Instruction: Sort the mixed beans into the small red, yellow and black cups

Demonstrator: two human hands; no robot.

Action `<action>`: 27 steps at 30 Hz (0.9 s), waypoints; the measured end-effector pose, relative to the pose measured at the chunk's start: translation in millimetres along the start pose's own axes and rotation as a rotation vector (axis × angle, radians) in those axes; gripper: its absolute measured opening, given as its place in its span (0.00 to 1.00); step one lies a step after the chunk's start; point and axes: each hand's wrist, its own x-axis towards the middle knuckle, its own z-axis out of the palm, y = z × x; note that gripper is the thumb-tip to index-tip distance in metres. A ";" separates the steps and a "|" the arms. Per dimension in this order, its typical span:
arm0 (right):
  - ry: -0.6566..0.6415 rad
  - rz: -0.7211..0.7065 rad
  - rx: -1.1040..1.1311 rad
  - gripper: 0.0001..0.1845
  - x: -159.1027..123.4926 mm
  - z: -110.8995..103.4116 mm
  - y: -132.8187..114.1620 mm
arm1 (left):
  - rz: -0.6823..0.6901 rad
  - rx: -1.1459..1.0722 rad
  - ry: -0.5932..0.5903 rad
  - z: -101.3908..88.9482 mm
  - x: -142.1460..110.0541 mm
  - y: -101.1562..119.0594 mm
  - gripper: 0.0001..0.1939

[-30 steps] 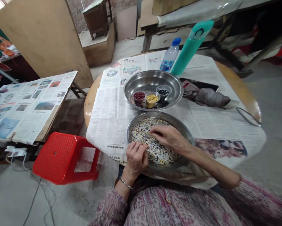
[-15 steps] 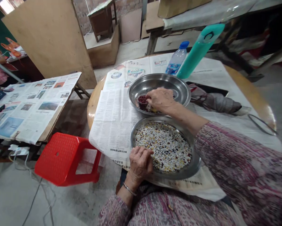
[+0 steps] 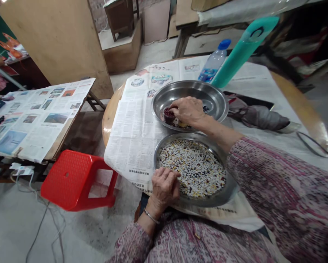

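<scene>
My right hand (image 3: 190, 111) reaches into the far steel bowl (image 3: 221, 109), its fingers bent together against the side of a small cup of dark red beans (image 3: 169, 114). Whatever the fingertips pinch is hidden. Beside and under this hand, some yellow grains and a clear dish with dark beans show in part. Over the left rim of the near steel bowl (image 3: 231, 193) lies my left hand (image 3: 165, 184), fingers curled in and thumb close to the forefinger. What it holds, if anything, cannot be made out. Mixed white, yellow and dark grains (image 3: 193, 166) spread across the near bowl.
Newspaper (image 3: 131, 135) covers the round table. Behind the far bowl stand a blue-capped water bottle (image 3: 214, 60) and a teal bottle-shaped object (image 3: 244, 53). A folded grey umbrella (image 3: 265, 117) lies to the right. A red plastic stool (image 3: 73, 179) is at the left.
The view has shifted a little, so the table things sit slightly further right and higher. Both hands keep nearly the same places at the bowls; the right fingers remain by the red-bean cup.
</scene>
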 end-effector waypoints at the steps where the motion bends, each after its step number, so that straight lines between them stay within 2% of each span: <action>1: 0.013 -0.019 0.024 0.11 -6.9 -3.8 -1.0 | -0.003 -0.002 -0.001 0.6 -0.4 -0.5 0.10; 4: 0.021 -0.112 0.093 0.12 -40.4 -8.9 1.8 | 0.003 -0.007 0.013 2.6 -1.5 -1.6 0.10; 6: 0.013 -0.208 0.167 0.12 -74.1 -3.5 8.1 | 0.006 -0.020 0.026 3.5 -2.3 -2.1 0.10; 11: -0.220 -0.421 0.306 0.10 -177.7 35.5 15.5 | -0.048 -0.078 0.105 4.0 -4.7 -2.0 0.12; 14: -0.361 -0.507 0.334 0.09 -218.3 57.5 7.6 | -0.082 -0.109 0.172 3.5 -4.4 -1.0 0.12; 17: -0.309 -0.499 0.282 0.10 -218.1 65.6 4.7 | -0.094 -0.115 0.195 2.7 -2.6 0.4 0.11; 20: -0.157 -0.412 0.195 0.12 -187.6 62.3 14.9 | -0.077 -0.099 0.194 2.4 -1.0 1.0 0.10; 23: -0.014 -0.240 0.093 0.15 -155.6 58.4 27.9 | -0.065 -0.076 0.183 2.9 -0.8 0.2 0.10; 25: 0.036 -0.155 0.026 0.16 -144.4 58.9 30.7 | -0.062 -0.071 0.178 3.4 -0.9 -0.7 0.10; 27: 0.050 -0.159 0.013 0.17 -144.1 60.9 26.9 | -0.060 -0.069 0.180 3.9 -0.7 -1.6 0.10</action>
